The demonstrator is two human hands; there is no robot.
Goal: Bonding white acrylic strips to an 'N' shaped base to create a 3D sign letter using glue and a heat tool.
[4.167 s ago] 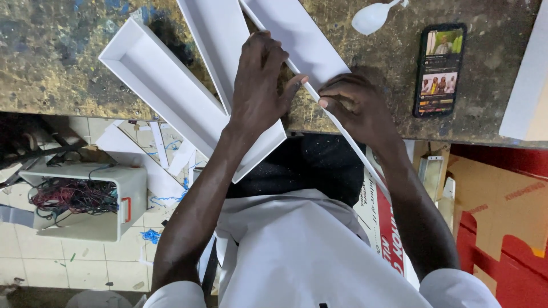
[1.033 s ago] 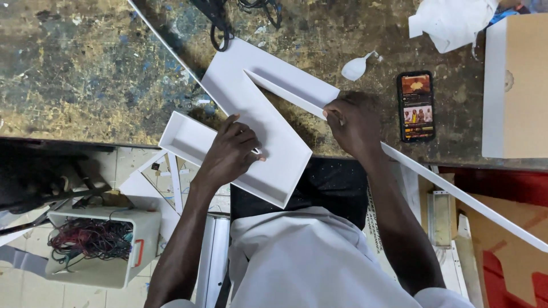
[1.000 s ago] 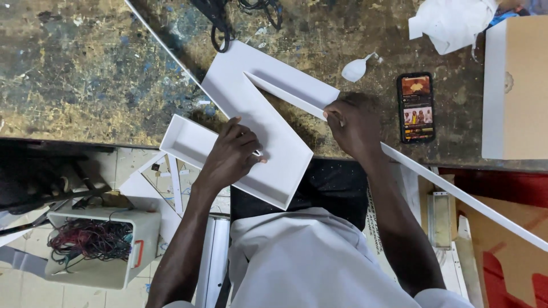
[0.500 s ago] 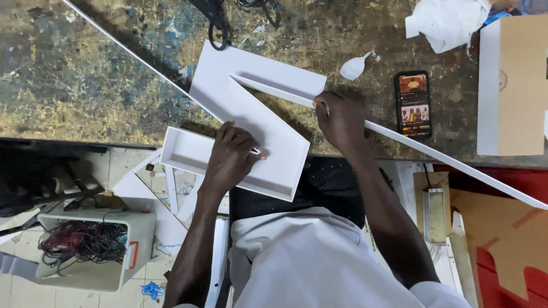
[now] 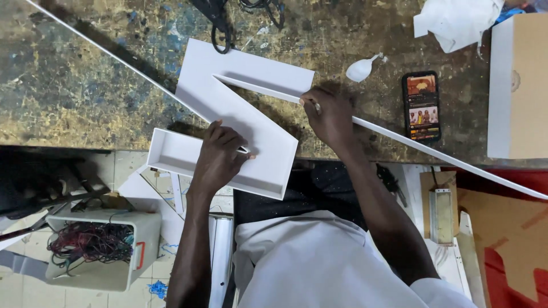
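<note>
The person's left hand (image 5: 220, 157) lies flat with curled fingers on a white Z-shaped channel piece (image 5: 240, 120), pressing it down where its lower arm hangs over the near edge of the surface (image 5: 74, 85). The hand is not closed around the piece; it only rests on top, and a thin light object sticks out under the fingertips, too small to tell. The right hand (image 5: 328, 117) is closed on a long white strip (image 5: 434, 151), pinching it just beside the upper arm of the white piece. This strip runs from the middle of the piece toward the right edge and passes out over the near edge there. Right of this hand, a phone (image 5: 422, 106) with a lit screen lies on the surface, and a small white plastic spoon (image 5: 362, 68) lies near it. Farther back, at the far right corner, there is a crumpled white cloth (image 5: 456, 20) and a cardboard box (image 5: 519, 85). Dark cables (image 5: 220, 17) lie at the far edge.
</note>
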